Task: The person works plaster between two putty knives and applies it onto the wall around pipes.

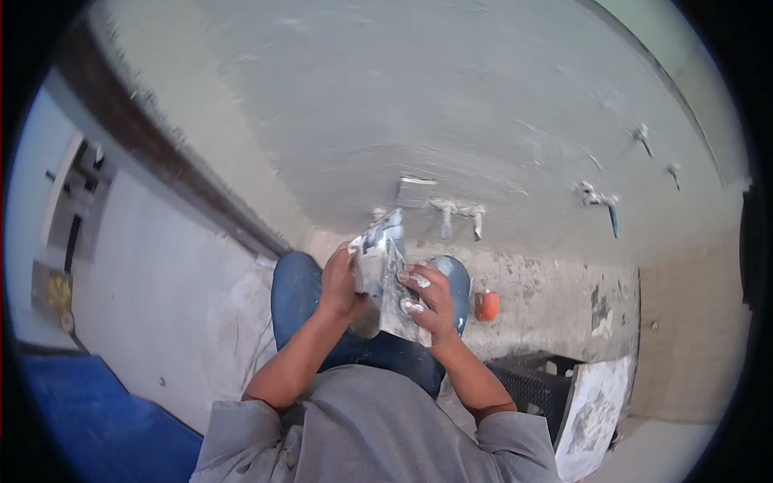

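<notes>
In front of my lap my left hand [341, 288] is closed on a flat metal plate [372, 262] smeared with white plaster. My right hand [428, 299] grips a plastering trowel [399, 310], its rectangular blade spotted with plaster. The two blades meet or overlap at an angle between the hands; whether they touch is hard to make out. White plaster coats several fingertips of my right hand. How each tool's handle is held is hidden behind the blades and fingers.
Ahead rises a grey plastered wall [338, 105] with a small square recess [416, 191] and wrapped pipe ends [459, 216]. An orange container [486, 306] stands right of my knee. Nearer are a black crate [531, 382] and a stained white board [597, 414]. A blue sheet [97, 419] lies left.
</notes>
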`<state>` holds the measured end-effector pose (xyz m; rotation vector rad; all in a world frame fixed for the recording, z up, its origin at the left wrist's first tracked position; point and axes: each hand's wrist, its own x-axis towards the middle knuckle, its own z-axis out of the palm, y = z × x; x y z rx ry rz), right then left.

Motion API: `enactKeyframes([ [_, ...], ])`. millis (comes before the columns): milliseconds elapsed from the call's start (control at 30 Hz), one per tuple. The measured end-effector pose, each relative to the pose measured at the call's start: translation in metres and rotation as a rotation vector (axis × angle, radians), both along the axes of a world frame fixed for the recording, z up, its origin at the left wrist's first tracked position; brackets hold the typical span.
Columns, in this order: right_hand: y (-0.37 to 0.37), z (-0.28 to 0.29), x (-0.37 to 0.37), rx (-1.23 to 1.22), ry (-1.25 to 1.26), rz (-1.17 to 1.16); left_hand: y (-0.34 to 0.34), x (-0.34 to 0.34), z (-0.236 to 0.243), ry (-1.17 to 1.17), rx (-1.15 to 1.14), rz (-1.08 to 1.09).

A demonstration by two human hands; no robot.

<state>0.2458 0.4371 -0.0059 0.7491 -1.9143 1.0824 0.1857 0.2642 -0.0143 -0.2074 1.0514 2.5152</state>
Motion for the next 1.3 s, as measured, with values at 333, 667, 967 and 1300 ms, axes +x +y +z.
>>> enactKeyframes([
  [333, -0.007, -0.013, -0.024, 0.207, -0.393, -0.255, -0.118, -0.020, -0.042, 0.160, -0.264, 0.152],
  [667, -0.045, 0.004, -0.021, 0.109, -0.761, -0.119, -0.112, -0.072, 0.023, 0.506, -0.849, -0.383],
  [967, -0.092, -0.089, -0.025, -0.902, -1.265, 0.126, -0.022, -0.133, -0.018, 0.945, -1.750, -0.889],
  [1300, -0.062, -0.076, 0.002, -1.278, -1.463, 0.597, -0.050, -0.174, -0.024, 1.125, -1.782, -0.808],
])
